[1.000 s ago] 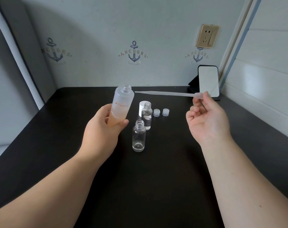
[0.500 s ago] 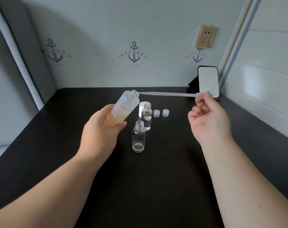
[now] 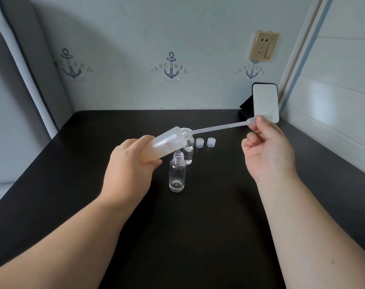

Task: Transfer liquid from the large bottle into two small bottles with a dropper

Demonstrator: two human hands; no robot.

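Two bare hands work above a black tabletop (image 3: 198,236). The left hand (image 3: 127,170) has its fingers and thumb curled round the lower part of a large frosted plastic bottle (image 3: 167,144), held tilted steeply with its open neck pointing up and to the right; pale orange liquid sits in the lower part, by the palm. The right hand (image 3: 269,155) pinches the bulb of a long clear plastic dropper (image 3: 219,127) between thumb and forefinger, the other fingers curled in. The dropper's tip is at the mouth of the large bottle; I cannot tell how far inside it reaches.

Below the tilted bottle, a small clear glass bottle (image 3: 177,176) stands upright and uncapped on the table, looking nearly empty. A second small clear bottle (image 3: 188,153) stands just behind it, partly hidden, with clear liquid in it. Two small translucent screw caps (image 3: 205,142) lie side by side to its right.
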